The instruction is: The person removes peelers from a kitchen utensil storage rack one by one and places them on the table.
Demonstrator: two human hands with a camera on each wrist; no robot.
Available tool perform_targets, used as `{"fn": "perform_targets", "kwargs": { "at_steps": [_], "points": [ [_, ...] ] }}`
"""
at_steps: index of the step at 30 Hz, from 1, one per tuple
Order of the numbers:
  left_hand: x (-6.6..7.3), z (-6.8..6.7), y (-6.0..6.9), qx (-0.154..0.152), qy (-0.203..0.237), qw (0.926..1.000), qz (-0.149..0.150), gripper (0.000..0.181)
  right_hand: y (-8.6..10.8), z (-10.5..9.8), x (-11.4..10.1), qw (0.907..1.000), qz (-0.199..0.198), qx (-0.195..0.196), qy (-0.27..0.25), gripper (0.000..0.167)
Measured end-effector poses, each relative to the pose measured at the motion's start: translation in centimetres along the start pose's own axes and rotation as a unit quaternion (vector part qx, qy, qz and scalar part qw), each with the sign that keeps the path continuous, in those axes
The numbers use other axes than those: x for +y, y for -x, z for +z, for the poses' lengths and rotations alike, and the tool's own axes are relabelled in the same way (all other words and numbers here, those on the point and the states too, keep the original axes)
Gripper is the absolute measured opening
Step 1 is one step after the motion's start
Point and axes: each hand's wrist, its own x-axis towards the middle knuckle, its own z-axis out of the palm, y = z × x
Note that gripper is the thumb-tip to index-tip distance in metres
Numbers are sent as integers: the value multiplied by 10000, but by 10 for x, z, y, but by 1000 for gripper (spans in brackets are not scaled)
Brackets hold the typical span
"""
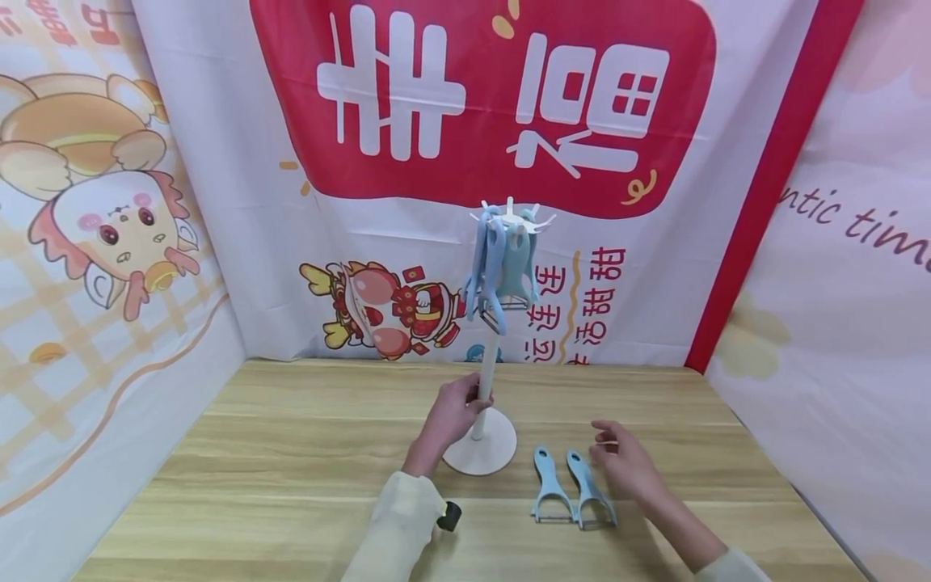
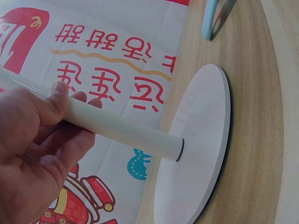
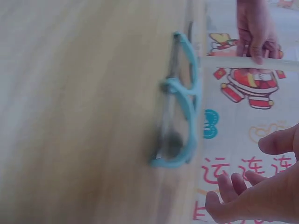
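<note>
In the right wrist view, the blue peelers (image 3: 192,128) are blurred.

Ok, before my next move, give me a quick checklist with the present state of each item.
1. Left hand holding the pole: ok, fingers wrapped round it.
2. Base flat on the table: ok.
3. Right hand free: ok, holding nothing.
4. Loose peelers within reach: ok, one peeler and another peeler lie near that hand.
5. A peeler in grip: not ok, none held.
6. Hanging peelers secure on their hooks: cannot tell, too small.
</note>
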Motion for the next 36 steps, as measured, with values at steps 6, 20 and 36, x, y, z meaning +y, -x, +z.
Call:
{"fn": "perform_targets", "kwargs": {
  "at_steps": [6,20,36],
  "points": [
    [-1,-1,1,19,-20,10000,-23,9,-4,-4,-17,9991,-117,118,-403,43],
    [-1,-1,4,11,1,10000,-75,9,-11,-2,-45,9919,-330,338,-1181,41],
    [-2,0,1,66,-87,9999,105,9,-26,-6,-87,9795,-401,270,-1957,42]
  ]
}}
